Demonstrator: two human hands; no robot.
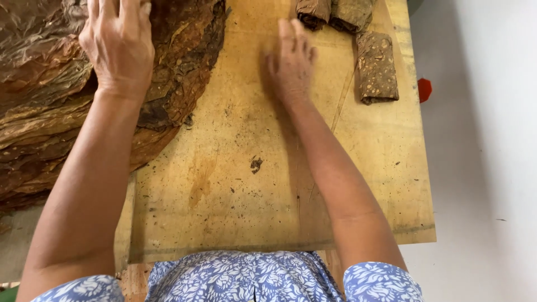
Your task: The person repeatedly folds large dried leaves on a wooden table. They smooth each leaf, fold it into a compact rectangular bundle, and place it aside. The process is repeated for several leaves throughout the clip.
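Your left hand (pixel 118 47) is lying flat, fingers spread, on the pile of brown tobacco leaves (pixel 50 95) at the far left. The pile is lapping over the left edge of the wooden board (pixel 235 184), and your palm is pressing on its upper right part, near the pile's dark, ragged rim. The leaves are lying in crumpled layers; how many there are cannot be counted, and the pile is running out of view at the top and left.

Your right hand (pixel 291 64) is resting palm down on the bare board, fingers held loosely together and pointing away from you. It is blurred, and it is holding nothing.

Three rolled leaf bundles are sitting at the far right of the board. The nearest bundle (pixel 377 68) is lying just right of your right hand, apart from it, its long axis pointing away from you. The other two (pixel 335 12) are lying side by side at the top edge, partly cut off.

One small dark leaf scrap (pixel 256 164) is lying mid-board.
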